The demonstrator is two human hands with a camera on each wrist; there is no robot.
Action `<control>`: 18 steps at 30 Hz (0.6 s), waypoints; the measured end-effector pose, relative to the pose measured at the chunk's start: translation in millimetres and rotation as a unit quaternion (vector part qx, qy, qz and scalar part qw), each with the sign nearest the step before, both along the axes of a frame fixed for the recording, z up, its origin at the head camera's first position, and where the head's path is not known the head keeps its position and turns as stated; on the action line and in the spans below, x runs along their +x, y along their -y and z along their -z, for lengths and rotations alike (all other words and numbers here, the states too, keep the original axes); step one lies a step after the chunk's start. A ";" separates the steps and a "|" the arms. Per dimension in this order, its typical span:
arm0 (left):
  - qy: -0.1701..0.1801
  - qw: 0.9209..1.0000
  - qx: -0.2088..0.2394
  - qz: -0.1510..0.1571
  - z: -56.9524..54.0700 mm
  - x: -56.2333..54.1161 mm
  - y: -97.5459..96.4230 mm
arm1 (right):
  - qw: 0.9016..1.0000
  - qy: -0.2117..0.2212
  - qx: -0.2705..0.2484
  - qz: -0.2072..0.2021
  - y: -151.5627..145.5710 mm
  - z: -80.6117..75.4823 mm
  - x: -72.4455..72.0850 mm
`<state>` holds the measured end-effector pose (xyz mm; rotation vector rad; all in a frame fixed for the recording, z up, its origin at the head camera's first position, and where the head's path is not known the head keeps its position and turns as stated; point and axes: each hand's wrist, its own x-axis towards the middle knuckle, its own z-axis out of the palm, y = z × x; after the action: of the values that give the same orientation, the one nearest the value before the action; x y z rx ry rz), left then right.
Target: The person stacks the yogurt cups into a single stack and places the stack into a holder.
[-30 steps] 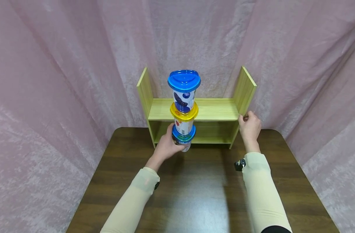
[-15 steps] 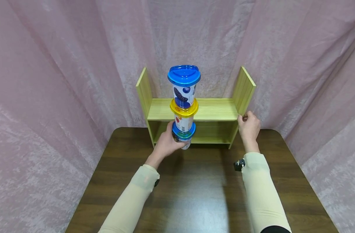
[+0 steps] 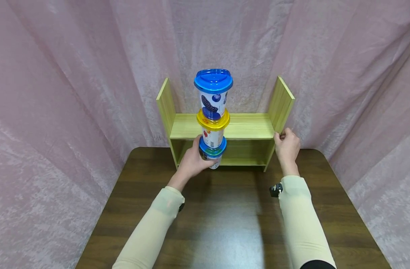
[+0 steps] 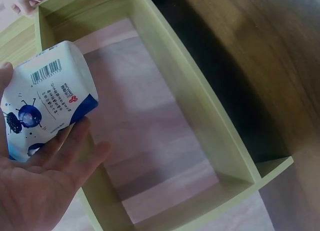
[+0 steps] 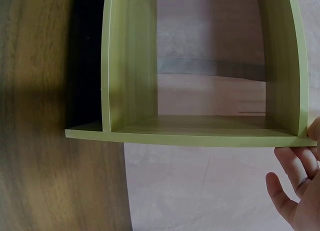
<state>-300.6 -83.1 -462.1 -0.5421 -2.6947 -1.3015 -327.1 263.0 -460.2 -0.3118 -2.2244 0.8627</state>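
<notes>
My left hand (image 3: 191,161) grips the lowest of three lidded cups stacked in a tower. That bottom cup (image 3: 216,160) has a blue lid; in the left wrist view its berry print, barcode and base show. On it stands a cup with a yellow lid (image 3: 213,121), topped by a larger berry-printed cup (image 3: 213,104) with a blue lid. The tower is held up in front of the small wooden shelf (image 3: 250,125). My right hand (image 3: 287,147) pinches the shelf's right side panel (image 5: 200,139) at the board's height, thumb in front and fingers on the outer face.
The shelf has two boards between upright side panels and stands at the back of the dark wooden table (image 3: 225,216). Behind and around hangs a pink curtain (image 3: 90,74). A small black device (image 3: 276,190) sits on the right wrist.
My left hand has raised the cup tower slightly, so its top now stands higher against the curtain. The right hand keeps its hold on the shelf panel.
</notes>
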 end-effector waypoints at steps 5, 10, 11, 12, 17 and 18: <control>0.006 1.000 0.001 0.005 -7.2 -1.5 -1.5 | 1.000 -0.005 0.002 -0.004 1.2 0.2 0.1; 0.003 1.000 -0.001 0.010 -12.7 -4.3 -3.5 | 1.000 -0.005 0.002 -0.007 2.3 -0.8 0.0; 0.001 1.000 -0.002 0.012 -13.6 -4.7 -3.9 | 1.000 -0.005 0.002 -0.007 2.5 -0.9 0.0; 0.000 1.000 -0.002 0.014 -14.3 -5.1 -4.5 | 1.000 -0.004 0.002 -0.007 2.6 -0.9 0.1; -0.006 1.000 -0.003 0.017 -17.4 -6.9 -7.7 | 1.000 -0.004 0.002 -0.005 2.6 -0.3 0.0; -0.007 1.000 -0.002 0.017 -18.0 -7.3 -8.4 | 1.000 -0.004 0.003 -0.006 2.6 -0.1 -0.1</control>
<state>-307.9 -74.7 -444.1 -0.5971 -2.6888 -1.2974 -327.2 260.4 -460.0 -0.2918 -2.2226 0.8627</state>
